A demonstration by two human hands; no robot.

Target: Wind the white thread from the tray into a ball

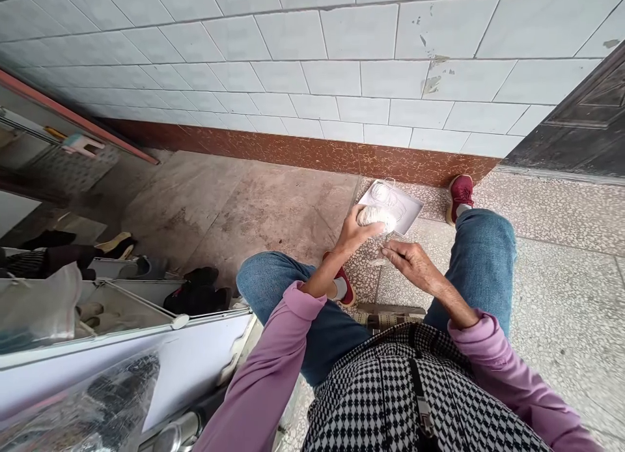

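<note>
A ball of white yarn [375, 217] is gripped in my left hand [359, 234], whose thumb and fingers wrap round its near side. Just below and to the right, my right hand [413, 264] is closed in a pinch. A small pale length of yarn [377, 262] shows at its fingertips; its exact path up to the ball cannot be made out. Beyond the held ball, a shallow white box lid or tray [413, 212] lies on the floor. A second ball of white yarn [381, 191] rests in it, with loose strands beside it.
My knees in jeans [488, 263] flank the hands. A tiled wall [332, 100] with a brown base strip stands ahead. At left is an open rack [146, 328] with shoes and plastic bags. A dark door [586, 123] is at the right.
</note>
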